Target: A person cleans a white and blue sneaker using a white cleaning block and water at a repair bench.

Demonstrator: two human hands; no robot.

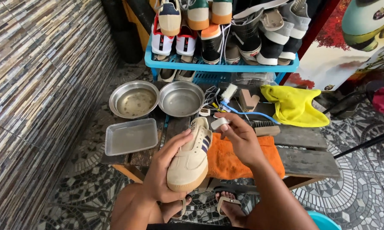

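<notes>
My left hand (164, 168) grips a beige suede sneaker (191, 158) with dark blue side stripes and a tan sole, toe pointing toward me, above the front edge of a low wooden table (311, 162). My right hand (241, 138) pinches a small white block (219, 123) just past the sneaker's heel end, beside the tongue. Under my right hand an orange cloth (226, 159) lies on the table.
Two metal bowls (133, 99) (181, 99) and a clear plastic tray (131, 136) stand on the left. Brushes (264, 127), a toothbrush (228, 93) and a yellow cloth (294, 106) lie at the back. A blue rack (221, 67) holds several shoes. A tiled wall runs along the left.
</notes>
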